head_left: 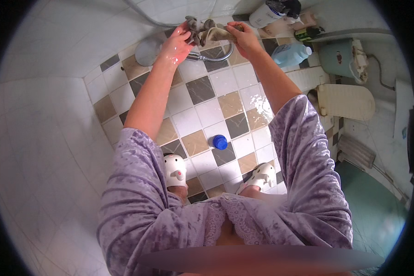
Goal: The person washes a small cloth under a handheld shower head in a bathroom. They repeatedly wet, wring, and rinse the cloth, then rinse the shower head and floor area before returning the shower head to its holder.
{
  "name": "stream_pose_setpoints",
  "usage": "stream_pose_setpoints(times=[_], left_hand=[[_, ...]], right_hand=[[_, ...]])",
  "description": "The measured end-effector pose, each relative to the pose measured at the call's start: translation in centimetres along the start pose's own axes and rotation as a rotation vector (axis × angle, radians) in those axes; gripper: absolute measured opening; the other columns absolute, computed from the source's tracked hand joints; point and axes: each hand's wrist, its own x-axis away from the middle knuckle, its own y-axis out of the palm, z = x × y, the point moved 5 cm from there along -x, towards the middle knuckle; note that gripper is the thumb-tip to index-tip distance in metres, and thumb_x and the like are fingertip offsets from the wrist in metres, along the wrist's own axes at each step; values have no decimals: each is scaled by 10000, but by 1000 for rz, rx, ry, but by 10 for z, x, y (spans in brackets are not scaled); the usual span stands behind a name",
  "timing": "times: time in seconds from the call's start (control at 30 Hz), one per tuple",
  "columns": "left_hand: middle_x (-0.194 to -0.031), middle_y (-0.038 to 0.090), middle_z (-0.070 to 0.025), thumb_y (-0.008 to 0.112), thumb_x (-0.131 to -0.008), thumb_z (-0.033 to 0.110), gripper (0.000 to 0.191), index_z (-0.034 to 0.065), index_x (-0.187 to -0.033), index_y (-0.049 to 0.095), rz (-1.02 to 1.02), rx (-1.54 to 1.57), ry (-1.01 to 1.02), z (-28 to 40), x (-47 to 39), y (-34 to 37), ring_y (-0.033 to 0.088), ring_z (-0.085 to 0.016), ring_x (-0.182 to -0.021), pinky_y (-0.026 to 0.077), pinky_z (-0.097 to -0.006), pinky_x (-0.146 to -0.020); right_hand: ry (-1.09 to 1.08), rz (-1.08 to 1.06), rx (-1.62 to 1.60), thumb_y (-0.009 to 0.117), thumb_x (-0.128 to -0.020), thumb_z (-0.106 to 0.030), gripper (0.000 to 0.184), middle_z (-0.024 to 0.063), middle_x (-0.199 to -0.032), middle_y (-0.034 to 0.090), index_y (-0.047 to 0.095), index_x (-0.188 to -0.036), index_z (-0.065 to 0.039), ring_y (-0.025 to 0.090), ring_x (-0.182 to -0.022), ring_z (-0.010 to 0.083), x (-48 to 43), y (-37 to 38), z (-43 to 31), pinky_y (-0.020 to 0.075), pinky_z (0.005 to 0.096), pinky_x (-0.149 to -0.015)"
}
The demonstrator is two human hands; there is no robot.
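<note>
Both hands hold a wet, crumpled grey-and-beige cloth [214,34] stretched between them near the far wall. My left hand [178,40] grips its darker end, and its wet skin shines. My right hand [244,37] pinches the lighter end between thumb and fingers. Whether the cloth is a sock or a rag, I cannot tell. Behind and below it a chrome shower hose [224,57] loops over the floor. A round grey object [146,51] lies beside my left hand, partly hidden by it.
A blue bottle cap [220,142] sits on the wet checkered tile floor [195,141] between my white slippers [175,167]. At right are a light-blue liquid bottle [289,55], a white tub [266,15], a dark green pump bottle [307,33], and a toilet lid [346,101].
</note>
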Motion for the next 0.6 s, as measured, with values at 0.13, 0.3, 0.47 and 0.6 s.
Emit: stream_pose_setpoints(times=[0.13,0.3,0.47,0.6], left_hand=[[-1345,479,-90,422,-835,-108,577,56,-1386,389,-28,-38,130,3,-6,-2,451,-241,-1261,348,-427,-1080],[-1323,481,-118,398,-746,-147,659,31,-1381,386,14,8,115,-1,-8,-26,454,-265,-1257,358,-399,-1086],[-1310,485,-130,405,-743,-127,646,54,-1362,408,14,14,147,7,-7,-36,455,-284,-1253,366,-429,-1085],[-1334,482,-143,493,-893,86,434,44,-1323,445,140,78,71,4,-5,-35,447,-313,-1258,362,-468,-1074]], right_hand=[[-88,-56,12,679,-880,-68,234,53,-1009,586,581,-1091,-39,594,-944,157,-8,3,-6,506,264,-810],[-28,-139,-11,724,-826,-52,474,170,-1041,602,480,-1222,44,622,-974,242,2,25,-16,534,319,-825],[12,-131,-9,734,-820,-59,522,189,-1059,608,462,-1252,47,634,-942,242,2,33,-9,547,318,-788],[-21,-136,90,712,-851,-100,378,130,-1021,622,541,-1170,11,619,-932,194,-12,44,-9,529,305,-810]])
